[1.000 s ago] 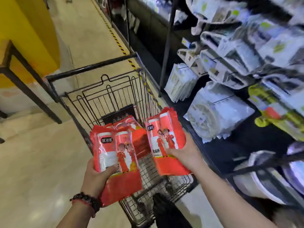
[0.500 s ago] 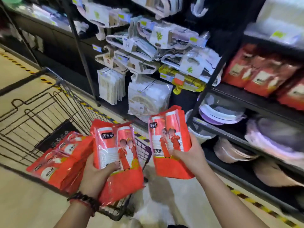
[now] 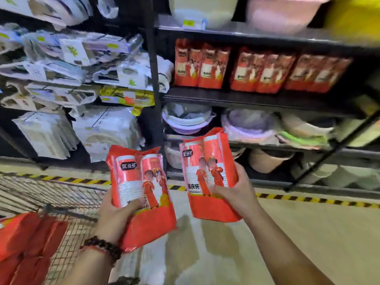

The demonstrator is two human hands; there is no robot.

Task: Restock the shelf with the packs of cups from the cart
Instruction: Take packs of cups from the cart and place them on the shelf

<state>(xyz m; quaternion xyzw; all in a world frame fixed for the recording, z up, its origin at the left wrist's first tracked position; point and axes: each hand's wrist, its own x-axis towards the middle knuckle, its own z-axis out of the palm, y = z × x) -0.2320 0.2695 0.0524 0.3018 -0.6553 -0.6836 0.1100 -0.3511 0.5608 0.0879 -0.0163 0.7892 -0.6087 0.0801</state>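
Packs looked light, crinkly and slippery: left hand (image 3: pixel 115 214) gripped one pack (image 3: pixel 141 194) at its lower edge, right hand (image 3: pixel 236 192) another (image 3: pixel 207 173), both below the shelf (image 3: pixel 257 99).

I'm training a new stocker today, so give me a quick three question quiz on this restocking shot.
1. True or false: each hand grips one red pack of cups.
2. Where do matching red packs already stand? A) floor B) shelf above the purple basins C) top shelf
3. What lies in the cart at lower left?

Key:
1. True: left hand holds the left pack, right hand the right pack.
2. B: shelved packs, basins.
3. More red packs in the cart.
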